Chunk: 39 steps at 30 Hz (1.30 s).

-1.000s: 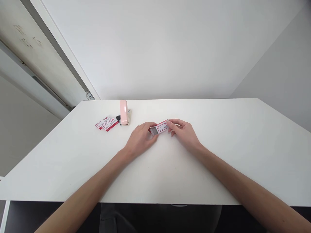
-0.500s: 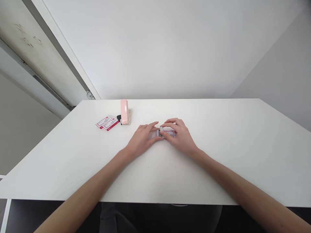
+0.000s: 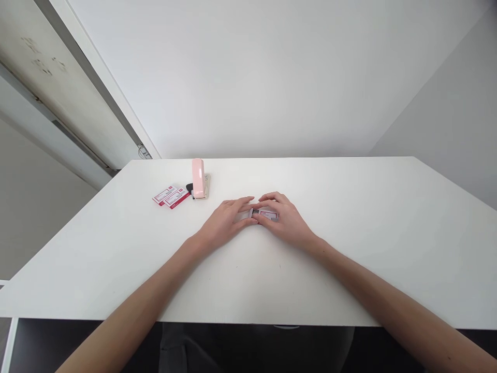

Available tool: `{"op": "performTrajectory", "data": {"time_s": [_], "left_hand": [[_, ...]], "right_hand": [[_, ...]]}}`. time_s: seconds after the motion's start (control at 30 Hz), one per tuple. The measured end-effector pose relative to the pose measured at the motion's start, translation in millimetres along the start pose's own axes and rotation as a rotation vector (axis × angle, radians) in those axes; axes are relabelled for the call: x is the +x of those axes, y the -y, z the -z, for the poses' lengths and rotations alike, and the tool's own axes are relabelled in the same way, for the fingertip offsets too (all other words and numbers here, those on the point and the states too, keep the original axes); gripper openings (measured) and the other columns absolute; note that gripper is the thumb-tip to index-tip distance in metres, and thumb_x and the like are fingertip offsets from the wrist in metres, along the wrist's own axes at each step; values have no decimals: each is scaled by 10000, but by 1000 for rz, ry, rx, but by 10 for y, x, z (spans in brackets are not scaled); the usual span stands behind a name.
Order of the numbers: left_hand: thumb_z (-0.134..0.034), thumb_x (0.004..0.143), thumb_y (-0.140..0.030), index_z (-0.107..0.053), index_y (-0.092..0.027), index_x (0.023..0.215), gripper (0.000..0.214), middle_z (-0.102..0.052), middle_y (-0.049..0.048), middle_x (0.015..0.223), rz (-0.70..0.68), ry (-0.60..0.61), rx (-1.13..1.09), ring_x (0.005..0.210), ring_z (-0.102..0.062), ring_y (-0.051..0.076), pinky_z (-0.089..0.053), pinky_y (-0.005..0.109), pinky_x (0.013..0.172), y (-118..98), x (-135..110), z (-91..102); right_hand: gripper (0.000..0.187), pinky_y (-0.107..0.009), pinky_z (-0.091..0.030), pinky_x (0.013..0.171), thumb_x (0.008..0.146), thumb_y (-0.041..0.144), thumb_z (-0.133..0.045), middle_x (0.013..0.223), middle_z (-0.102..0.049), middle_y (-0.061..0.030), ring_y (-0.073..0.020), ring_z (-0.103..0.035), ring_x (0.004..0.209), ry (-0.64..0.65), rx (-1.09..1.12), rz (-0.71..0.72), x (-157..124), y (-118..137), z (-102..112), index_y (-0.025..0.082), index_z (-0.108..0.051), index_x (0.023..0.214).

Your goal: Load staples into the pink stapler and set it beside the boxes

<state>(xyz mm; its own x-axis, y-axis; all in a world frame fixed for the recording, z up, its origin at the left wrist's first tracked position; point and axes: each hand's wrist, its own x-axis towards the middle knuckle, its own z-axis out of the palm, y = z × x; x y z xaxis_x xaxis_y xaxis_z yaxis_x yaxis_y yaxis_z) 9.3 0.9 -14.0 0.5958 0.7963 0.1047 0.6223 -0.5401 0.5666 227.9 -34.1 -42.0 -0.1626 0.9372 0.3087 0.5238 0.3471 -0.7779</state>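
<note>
Near the middle of the white table [image 3: 248, 280], both hands meet over a small red-and-white box [image 3: 268, 215]. Thumb and fingers of my left hand [image 3: 225, 223] close around its left end, where a pale edge shows. My right hand [image 3: 290, 223] arches over the box, its thumb and fingertips pinched on a small grey block [image 3: 255, 211] that looks like a strip of staples. The block lies low at the left end of the box, partly hidden by the fingers. The fingertips of both hands almost touch.
A pink stapler [image 3: 198, 181] with a cream base stands at the back left. Beside it lie two flat red-and-white packs, the front one [image 3: 175, 197] overlapping the other [image 3: 162, 195]. Behind the table rises a white wall [image 3: 252, 83].
My right hand's fingertips have lowered and shifted slightly left, taking the grey block from upright above the box down into its left end. My left hand has barely moved.
</note>
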Motion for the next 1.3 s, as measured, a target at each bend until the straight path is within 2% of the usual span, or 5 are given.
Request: {"op": "performTrajectory", "data": {"time_s": [0.23,0.47,0.63,0.93,1.3], "left_hand": [[-585,983,-600,-463,-281,1512,629,-676,37,1435,-10,26,-55,1427,-519,285,-430,456,1147,-38,-2,26],[-524,1014,-436,-653,-241,1228,316,-736,59,1138,104,-160,-112,1125,-658,245,-512,405,987,-114,17,-26],[-567,983,-411,-649,-246,1209,291,-735,19,910,123,-92,-166,947,-675,224,-523,384,886,-120,30,-67],[-583,974,-418,-592,-268,1267,329,-750,-18,885,82,-5,-232,815,-682,185,-513,324,764,-177,16,-67],[-603,958,-395,-445,-267,1383,471,-769,-23,908,37,31,-306,836,-696,187,-517,324,774,-257,-9,-122]], "right_hand": [[193,-440,-508,938,1007,350,-552,1189,-685,-70,-273,-632,1143,-57,17,-60,17,1,12,290,-726,1066],[200,-419,-511,891,972,249,-526,1159,-694,-59,-267,-612,1138,-98,-73,-89,16,-19,1,274,-709,1047],[145,-417,-507,877,941,255,-580,1087,-700,-57,-269,-620,1080,-123,-105,-85,15,10,1,278,-717,984],[165,-371,-499,757,989,260,-513,1052,-706,-49,-214,-653,878,-52,-13,-13,-6,31,2,260,-671,1039],[146,-331,-460,618,1007,299,-460,1066,-700,-35,-164,-584,692,-52,93,-120,-8,56,-7,263,-594,1051]]}}
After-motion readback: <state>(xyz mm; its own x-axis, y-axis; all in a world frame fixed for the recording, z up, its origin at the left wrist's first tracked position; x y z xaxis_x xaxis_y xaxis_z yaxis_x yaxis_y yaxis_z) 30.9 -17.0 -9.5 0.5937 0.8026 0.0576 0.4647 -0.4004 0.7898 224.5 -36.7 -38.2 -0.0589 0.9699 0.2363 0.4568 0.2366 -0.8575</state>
